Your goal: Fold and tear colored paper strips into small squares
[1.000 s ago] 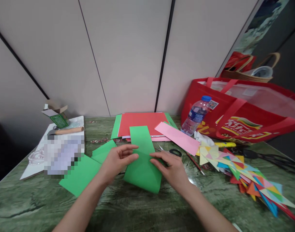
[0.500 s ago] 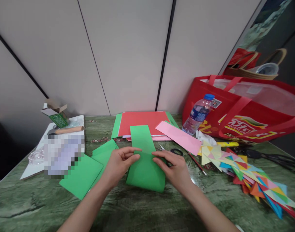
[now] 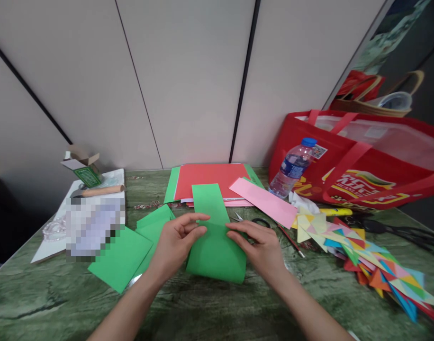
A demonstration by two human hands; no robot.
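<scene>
A long green paper strip (image 3: 213,237) lies on the green marbled table (image 3: 210,308), its near half folded back over itself. My left hand (image 3: 176,246) pinches the strip's left edge at the folded end. My right hand (image 3: 261,246) pinches the right edge opposite. Both hands' fingers are closed on the paper. More green sheets (image 3: 131,248) lie just left of my left hand.
Red and green sheets (image 3: 210,182) and a pink strip (image 3: 265,201) lie behind. Black scissors (image 3: 257,221) sit beside my right hand. Folded coloured paper shapes (image 3: 366,263) pile at the right. A water bottle (image 3: 291,168) and a red bag (image 3: 366,161) stand behind them. A small box (image 3: 82,169) is at the left.
The folded end of the green strip has been drawn slightly further back and the fold flattened a little; both hands stay at its edges.
</scene>
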